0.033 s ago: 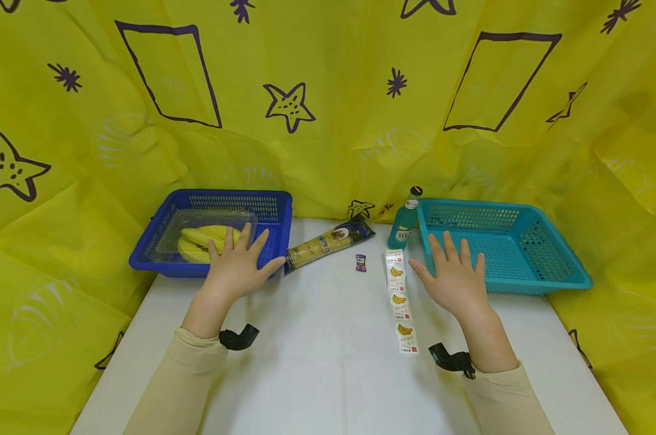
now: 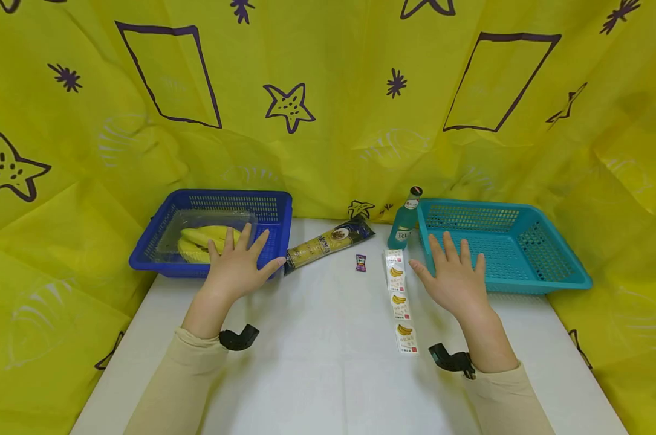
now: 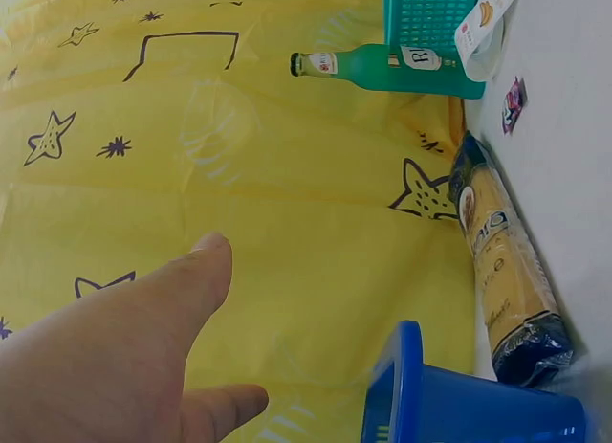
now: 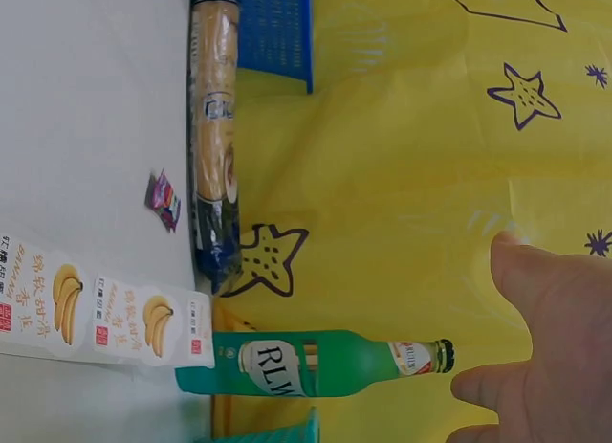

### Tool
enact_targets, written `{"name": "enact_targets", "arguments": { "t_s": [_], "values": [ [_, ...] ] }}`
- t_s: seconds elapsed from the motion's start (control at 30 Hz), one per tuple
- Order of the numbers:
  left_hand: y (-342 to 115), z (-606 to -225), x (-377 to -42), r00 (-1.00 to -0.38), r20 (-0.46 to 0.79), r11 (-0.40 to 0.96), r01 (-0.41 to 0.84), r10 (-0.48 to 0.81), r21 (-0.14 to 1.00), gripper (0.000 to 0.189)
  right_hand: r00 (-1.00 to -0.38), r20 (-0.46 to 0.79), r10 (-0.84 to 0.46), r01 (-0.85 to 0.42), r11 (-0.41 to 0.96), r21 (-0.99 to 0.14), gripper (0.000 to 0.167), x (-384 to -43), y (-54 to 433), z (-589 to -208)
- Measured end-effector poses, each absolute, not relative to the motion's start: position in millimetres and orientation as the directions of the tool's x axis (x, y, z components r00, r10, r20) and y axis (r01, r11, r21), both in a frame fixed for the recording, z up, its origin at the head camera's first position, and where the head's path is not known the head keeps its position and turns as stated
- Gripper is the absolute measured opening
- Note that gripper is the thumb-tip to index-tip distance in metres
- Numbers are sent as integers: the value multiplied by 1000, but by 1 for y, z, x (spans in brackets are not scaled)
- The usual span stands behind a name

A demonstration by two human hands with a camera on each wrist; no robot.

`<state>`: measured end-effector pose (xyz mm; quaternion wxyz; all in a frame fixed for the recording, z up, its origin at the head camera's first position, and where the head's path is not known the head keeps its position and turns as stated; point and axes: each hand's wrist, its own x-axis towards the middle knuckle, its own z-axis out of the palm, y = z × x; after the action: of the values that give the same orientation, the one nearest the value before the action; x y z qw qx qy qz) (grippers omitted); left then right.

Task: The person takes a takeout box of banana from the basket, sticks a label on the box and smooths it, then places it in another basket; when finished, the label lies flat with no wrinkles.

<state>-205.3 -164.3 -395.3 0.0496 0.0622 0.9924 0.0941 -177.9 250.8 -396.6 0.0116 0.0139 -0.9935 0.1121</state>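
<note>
On the white counter (image 2: 317, 350), the blue basket (image 2: 276, 208) at ten o'clock held a clear tray of bananas (image 2: 199, 237). The left hand (image 2: 239, 266) hovered flat at its front rim, fingers spread and straight, gripping nothing. Just right lay a spaghetti packet (image 2: 328, 241), its long axis running from seven to one o'clock. Next came a small purple candy (image 2: 361, 262), a banana sticker strip (image 2: 399, 299) running six to twelve, and an upright green bottle (image 2: 405, 226). The right hand (image 2: 454, 275), likewise open, hovered at the teal basket's (image 2: 534, 281) front left corner.

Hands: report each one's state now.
Left hand: open, fingers spread, holding nothing.
Right hand: open, fingers spread, holding nothing.
</note>
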Motion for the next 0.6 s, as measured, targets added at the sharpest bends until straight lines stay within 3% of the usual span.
{"name": "enact_targets", "arguments": {
  "t_s": [0.27,0.6],
  "values": [
    [-168,-395,-205,-988,-94,967,99,123,233,93,-998,6,-68,-67,960,-273,90,-183,248,-397],
    [-206,-397,-224,-992,-84,920,58,98,388,92,-972,-59,-226,-153,806,-572,85,-203,219,-388]
  ]
}}
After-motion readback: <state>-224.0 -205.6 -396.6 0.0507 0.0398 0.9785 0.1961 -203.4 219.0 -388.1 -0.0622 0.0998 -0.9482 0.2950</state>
